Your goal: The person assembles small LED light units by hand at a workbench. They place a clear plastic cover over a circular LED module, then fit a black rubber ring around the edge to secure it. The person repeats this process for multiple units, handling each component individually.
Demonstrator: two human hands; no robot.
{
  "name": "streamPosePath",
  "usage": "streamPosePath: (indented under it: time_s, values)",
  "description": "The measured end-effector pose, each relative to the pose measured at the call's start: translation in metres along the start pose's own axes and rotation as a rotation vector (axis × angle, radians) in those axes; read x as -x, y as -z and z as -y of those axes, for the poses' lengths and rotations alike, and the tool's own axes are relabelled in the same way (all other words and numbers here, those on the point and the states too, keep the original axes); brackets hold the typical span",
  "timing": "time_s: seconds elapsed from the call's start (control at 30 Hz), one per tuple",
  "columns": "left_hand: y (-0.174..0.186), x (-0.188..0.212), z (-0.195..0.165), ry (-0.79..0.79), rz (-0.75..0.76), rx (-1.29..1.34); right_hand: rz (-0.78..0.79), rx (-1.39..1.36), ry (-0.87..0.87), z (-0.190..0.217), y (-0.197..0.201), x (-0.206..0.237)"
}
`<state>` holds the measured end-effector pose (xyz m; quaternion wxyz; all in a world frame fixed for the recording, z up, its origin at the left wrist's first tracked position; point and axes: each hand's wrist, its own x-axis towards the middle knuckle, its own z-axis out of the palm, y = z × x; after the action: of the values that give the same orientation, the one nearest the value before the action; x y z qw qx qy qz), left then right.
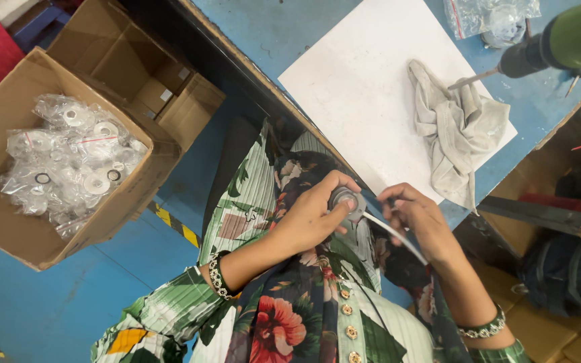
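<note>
My left hand (311, 212) grips a small round grey metal part (345, 199) over my lap, thumb pressed on its face. A thin white cable (398, 235) runs out of that part to the lower right. My right hand (417, 214) closes around the cable and a small dark piece just to the right of the part. Both hands sit close together below the table's near edge, over my green floral clothing.
A blue table (284, 30) holds a white sheet (364, 87), a crumpled grey rag (455, 128), a green power screwdriver (553, 47) and a plastic bag of parts (489, 17). An open cardboard box (8, 228) of bagged round parts (68, 161) stands at left.
</note>
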<state>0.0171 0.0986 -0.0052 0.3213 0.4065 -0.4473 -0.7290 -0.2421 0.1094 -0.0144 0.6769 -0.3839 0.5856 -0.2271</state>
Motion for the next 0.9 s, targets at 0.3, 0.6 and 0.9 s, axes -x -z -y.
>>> streamPosePath:
  time_s: [0.3, 0.6, 0.9]
  values:
    - [0.002, 0.007, 0.012, 0.036, 0.018, -0.049, -0.003, -0.474, -0.069, -0.045, -0.046, 0.002]
    - [-0.010, -0.039, 0.041, 0.033, 0.091, 0.471, -0.346, 0.117, 0.181, 0.001, -0.046, 0.008]
    - [-0.046, -0.141, 0.042, 0.148, 0.127, 1.346, -0.661, 0.834, 0.908, 0.053, -0.038, -0.028]
